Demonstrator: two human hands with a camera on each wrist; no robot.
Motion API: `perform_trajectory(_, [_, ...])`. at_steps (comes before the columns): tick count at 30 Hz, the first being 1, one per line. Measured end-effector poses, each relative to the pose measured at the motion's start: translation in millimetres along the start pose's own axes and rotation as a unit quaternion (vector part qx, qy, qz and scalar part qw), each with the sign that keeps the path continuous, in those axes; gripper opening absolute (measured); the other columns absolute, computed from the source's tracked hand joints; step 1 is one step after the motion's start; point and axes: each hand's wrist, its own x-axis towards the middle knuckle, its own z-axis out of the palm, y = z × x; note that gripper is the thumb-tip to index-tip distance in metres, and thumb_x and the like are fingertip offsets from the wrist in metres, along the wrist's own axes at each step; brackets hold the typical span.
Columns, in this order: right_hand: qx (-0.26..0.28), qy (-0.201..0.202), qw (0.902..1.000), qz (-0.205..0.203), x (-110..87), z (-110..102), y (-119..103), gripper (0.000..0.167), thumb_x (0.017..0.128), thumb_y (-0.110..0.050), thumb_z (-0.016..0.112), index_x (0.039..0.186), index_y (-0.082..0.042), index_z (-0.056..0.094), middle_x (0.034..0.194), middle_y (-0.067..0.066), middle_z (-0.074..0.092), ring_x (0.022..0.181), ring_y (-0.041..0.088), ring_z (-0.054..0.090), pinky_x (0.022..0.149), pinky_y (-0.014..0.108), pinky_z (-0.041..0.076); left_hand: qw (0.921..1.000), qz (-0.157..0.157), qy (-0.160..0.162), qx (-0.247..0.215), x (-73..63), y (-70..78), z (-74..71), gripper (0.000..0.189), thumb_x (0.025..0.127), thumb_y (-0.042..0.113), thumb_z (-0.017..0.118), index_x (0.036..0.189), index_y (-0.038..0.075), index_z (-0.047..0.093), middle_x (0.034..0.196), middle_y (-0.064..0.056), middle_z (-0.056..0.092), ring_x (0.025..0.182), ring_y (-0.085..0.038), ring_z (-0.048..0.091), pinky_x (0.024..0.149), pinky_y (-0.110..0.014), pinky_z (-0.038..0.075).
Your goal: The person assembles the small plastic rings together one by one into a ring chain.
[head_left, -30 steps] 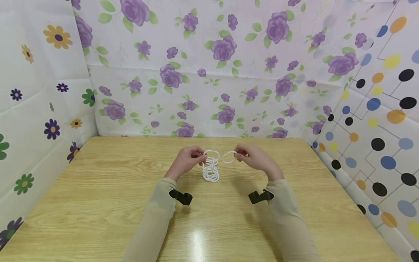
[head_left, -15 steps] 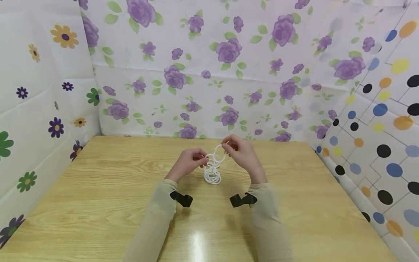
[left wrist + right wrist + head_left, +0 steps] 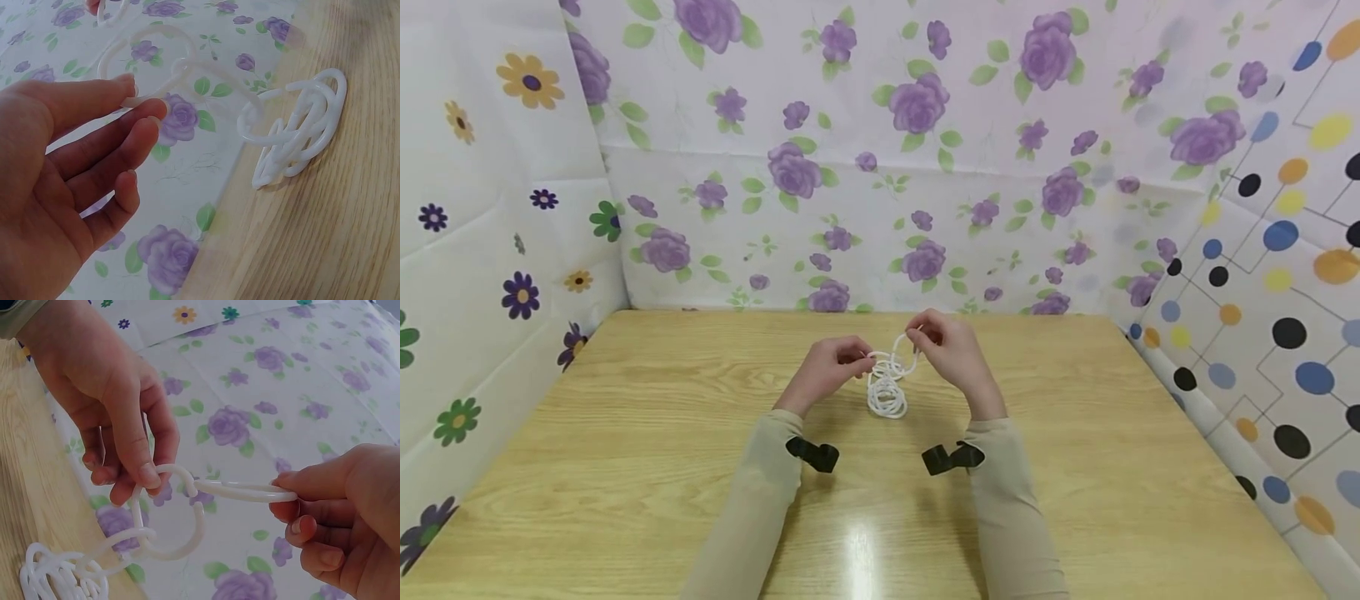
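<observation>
In the right wrist view my left hand [image 3: 119, 419] pinches a white plastic C-shaped ring [image 3: 199, 528] between thumb and fingers. This ring is the top of a white link chain, and a gap shows in its side. My right hand [image 3: 344, 519] pinches a second white ring [image 3: 247, 495], seen nearly edge-on. Its far end is at the gap in the first ring; whether it is hooked through, I cannot tell. From the left hand's ring the chain runs down to a heap of linked rings [image 3: 887, 402] on the table, also in the left wrist view as a chain pile [image 3: 300, 131].
The wooden table [image 3: 662, 467] spreads around both hands. A purple-flowered cloth wall [image 3: 850, 208] stands behind it, with patterned sheets at left and right. Black camera mounts [image 3: 812, 454] sit on both wrists.
My right hand has moved left and slightly up, bringing its ring against the one in my left hand. Over the last half second both hands stay nearly still.
</observation>
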Motion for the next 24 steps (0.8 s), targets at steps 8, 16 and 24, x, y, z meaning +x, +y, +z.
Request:
perform_trajectory(8, [-0.012,-0.018,0.9996,0.019,1.2,4.7,2.1,0.01,0.097,-0.016,0.06,0.097,-0.009,0.067,0.073,0.009,0.064,0.058,0.014,0.049,0.054,0.026,0.04,0.9997,0.0,0.009,0.021,0.5,0.7,0.3,0.014,0.092,0.023,0.067,0.098,0.012,0.072,0.089,-0.007,0.073,0.079,-0.024,0.066,0.069,-0.029,0.051])
perform_trajectory(16, [-0.019,-0.023,0.9992,0.025,-2.8,7.3,3.6,0.01,0.097,-0.017,0.059,0.097,-0.009,0.066,0.074,0.008,0.064,0.062,0.014,0.051,0.055,0.026,0.041,0.9997,-0.003,-0.002,0.022,0.4,-1.0,2.9,0.014,0.092,0.025,0.068,0.099,0.013,0.072,0.09,-0.007,0.072,0.082,-0.032,0.066,0.069,-0.029,0.051])
perform_trajectory(24, [-0.001,-0.036,0.9992,0.02,-0.8,10.0,7.3,0.009,0.096,-0.015,0.06,0.099,-0.008,0.065,0.075,0.009,0.065,0.062,0.018,0.057,0.057,0.026,0.045,0.9997,-0.003,-0.008,0.024,1.2,0.1,4.3,0.016,0.092,0.025,0.068,0.1,0.012,0.071,0.09,-0.008,0.072,0.084,-0.035,0.066,0.07,-0.03,0.051])
